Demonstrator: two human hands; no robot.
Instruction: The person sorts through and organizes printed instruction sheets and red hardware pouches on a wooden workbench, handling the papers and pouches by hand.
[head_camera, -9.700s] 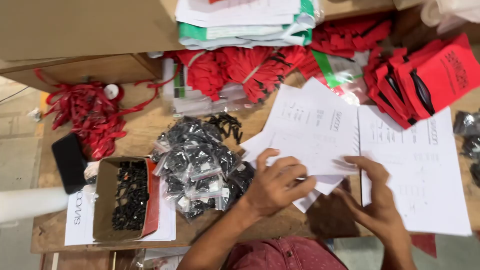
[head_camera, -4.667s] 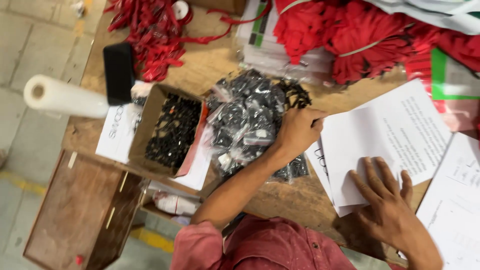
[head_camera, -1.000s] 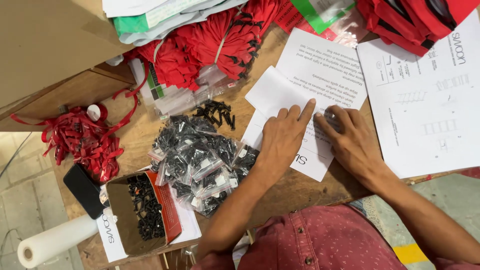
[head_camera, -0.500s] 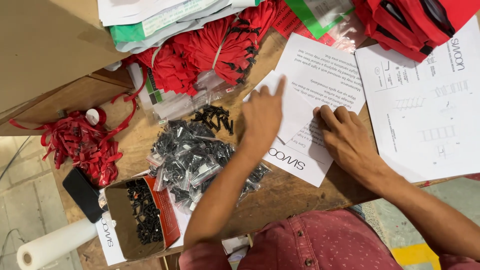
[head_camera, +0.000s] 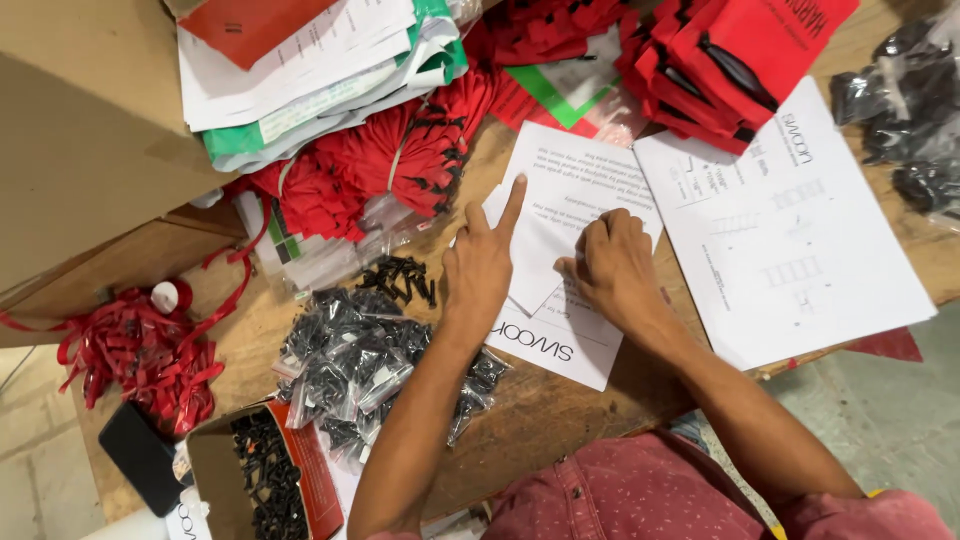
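Broadly, the worn brown wooden worktable (head_camera: 560, 420) carries everything, its bare part lying only near the person's body, so the sheets sit there within easy reach. Along the far edge a heap of red fabric tags with black ties (head_camera: 400, 160) lies under a loose stack of white and green papers (head_camera: 320, 70), pushed back out of the working area. To the right a large white printed sheet with faint diagrams (head_camera: 790, 240) lies flat, one corner overhanging the table edge. In the middle is the small stack of white printed paper sheets (head_camera: 570, 190), fanned so that several edges show.

The left hand (head_camera: 480, 270) rests on the near-left part of that stack, forefinger stretched straight along the top sheet's edge and the other fingers curled under, seemingly to pin or slide one sheet. The right hand (head_camera: 615, 270) lies palm down just beside it, fingers bent and close together, pressing the lower sheets so they do not shift; neither hand grips anything.

Left of the forearm sits a pile of clear plastic bags filled with black screws (head_camera: 370, 370), with a few loose black screws (head_camera: 400, 280) beside it. Nearer the corner, an open brown and red cardboard box of black screws (head_camera: 265, 480) stands beside a flat black phone (head_camera: 140, 455) and a tangle of red ribbon (head_camera: 140, 350).
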